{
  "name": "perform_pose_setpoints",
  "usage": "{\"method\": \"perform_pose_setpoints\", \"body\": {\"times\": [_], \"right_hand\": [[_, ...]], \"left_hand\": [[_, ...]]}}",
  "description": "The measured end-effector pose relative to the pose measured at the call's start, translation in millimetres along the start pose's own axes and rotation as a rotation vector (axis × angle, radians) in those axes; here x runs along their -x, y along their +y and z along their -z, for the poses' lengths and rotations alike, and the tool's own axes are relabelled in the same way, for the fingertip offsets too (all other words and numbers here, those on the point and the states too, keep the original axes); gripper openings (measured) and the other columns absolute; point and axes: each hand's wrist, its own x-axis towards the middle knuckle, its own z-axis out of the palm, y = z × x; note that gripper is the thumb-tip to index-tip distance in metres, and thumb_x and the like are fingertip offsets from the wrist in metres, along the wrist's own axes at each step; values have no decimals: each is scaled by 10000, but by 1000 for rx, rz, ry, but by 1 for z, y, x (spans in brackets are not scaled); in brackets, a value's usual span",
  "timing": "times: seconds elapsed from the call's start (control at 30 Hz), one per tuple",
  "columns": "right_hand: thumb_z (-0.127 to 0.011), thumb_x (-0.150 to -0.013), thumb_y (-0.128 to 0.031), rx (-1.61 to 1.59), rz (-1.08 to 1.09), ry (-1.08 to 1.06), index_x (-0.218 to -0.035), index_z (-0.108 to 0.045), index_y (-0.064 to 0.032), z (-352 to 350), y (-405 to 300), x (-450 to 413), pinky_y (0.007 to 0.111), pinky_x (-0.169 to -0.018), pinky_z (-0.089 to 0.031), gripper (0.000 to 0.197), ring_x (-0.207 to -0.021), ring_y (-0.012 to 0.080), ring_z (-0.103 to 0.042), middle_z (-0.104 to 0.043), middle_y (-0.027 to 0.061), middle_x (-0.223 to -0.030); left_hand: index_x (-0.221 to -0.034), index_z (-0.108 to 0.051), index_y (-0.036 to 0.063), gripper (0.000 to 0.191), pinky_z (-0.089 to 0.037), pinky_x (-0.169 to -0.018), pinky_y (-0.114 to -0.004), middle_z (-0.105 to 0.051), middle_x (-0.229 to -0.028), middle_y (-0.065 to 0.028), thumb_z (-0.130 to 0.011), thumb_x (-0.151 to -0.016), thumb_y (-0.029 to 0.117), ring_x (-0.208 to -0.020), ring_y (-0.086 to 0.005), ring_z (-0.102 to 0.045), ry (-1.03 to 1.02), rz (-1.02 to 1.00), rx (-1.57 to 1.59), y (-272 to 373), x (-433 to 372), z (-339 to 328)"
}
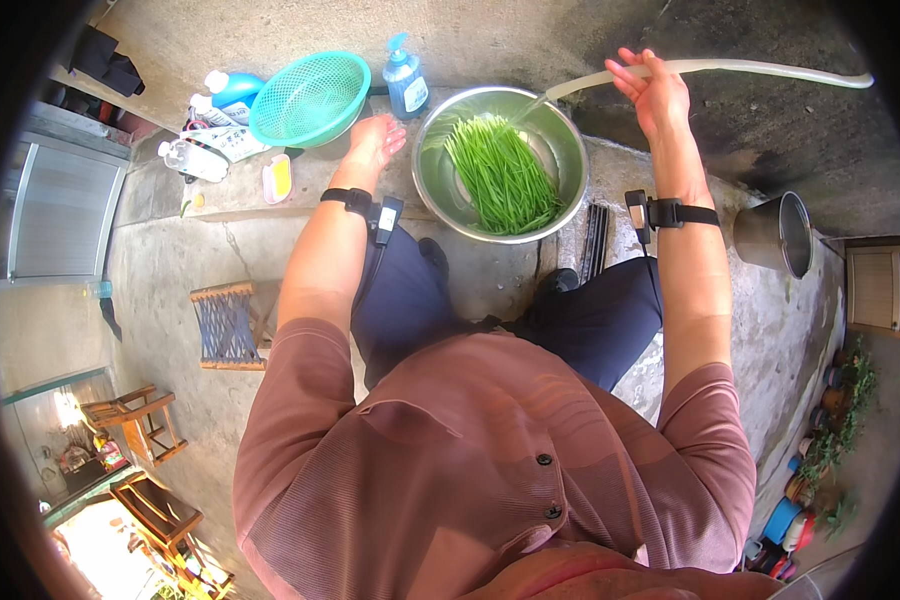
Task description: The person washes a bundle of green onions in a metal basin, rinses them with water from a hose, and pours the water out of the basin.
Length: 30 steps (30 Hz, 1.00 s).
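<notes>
A stainless steel basin [429, 176] stands before me, holding a bundle of long green stalks like garlic chives [502, 176]. Water runs into it from the end of a pale flexible hose [742, 66]. My right hand [656, 90] has this hose between its thumb and fingers, up and to the right of the basin; some fingers are extended. Just left of the basin rim, my left hand [375, 142] is held palm up with nothing in it. Beyond that hand are a turquoise plastic colander [311, 101] and a blue pump bottle [406, 86].
Left on the concrete ledge are a blue detergent bottle [236, 94], a clear bottle [195, 160] and a small container with a yellow item [277, 178]. A metal bucket [765, 236] stands right. A folding stool [229, 326] is on the left floor. A drain grate [595, 240] lies near my foot.
</notes>
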Motion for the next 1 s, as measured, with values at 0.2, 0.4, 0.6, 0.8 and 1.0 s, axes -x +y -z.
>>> {"method": "perform_pose_setpoints", "body": {"times": [0.2, 0.4, 0.6, 0.8, 1.0], "right_hand": [[-517, -1047, -149, -10, 2, -4, -1246, -445, 67, -4, -2, -1, 391, -737, -617, 302, -991, 412, -736, -637, 275, -1248], [-519, -1046, -152, -10, 5, 1, -1226, -459, 72, -7, -4, -1, 397, -743, -611, 294, -992, 414, -736, -632, 281, -1261], [-523, -1043, -153, -22, 16, -11, -1219, -458, 79, -8, -3, -5, 398, -745, -612, 298, -993, 420, -735, -629, 287, -1267], [-538, -1036, -146, -37, 20, -9, -1207, -462, 82, -12, -3, -5, 401, -741, -618, 295, -990, 428, -734, -625, 293, -1273], [-549, -1031, -147, -53, 22, -27, -1202, -464, 74, -6, -1, -9, 409, -742, -620, 292, -992, 437, -731, -626, 293, -1263]], "left_hand": [[-1379, -475, -34, 401, -591, -880, -475, -592, -1223, -167, -542, -1009, 104, -1051, -337, -670, 0, -2, -1, 0, 1, 0], [-1349, -484, -25, 369, -600, -854, -484, -601, -1226, -181, -546, -1008, 103, -1044, -353, -678, 4, -6, -2, -1, -3, 1], [-1337, -493, -25, 361, -600, -848, -482, -605, -1199, -175, -550, -1002, 96, -1034, -353, -678, 2, -8, 5, -3, -5, 0], [-1303, -519, -21, 335, -599, -837, -477, -613, -1160, -166, -563, -991, 92, -1007, -344, -682, -12, -8, -11, -2, -3, 2], [-1286, -527, -17, 327, -583, -858, -465, -610, -1127, -138, -572, -981, 90, -1010, -321, -677, -26, 6, -13, -2, -4, -1]]}}
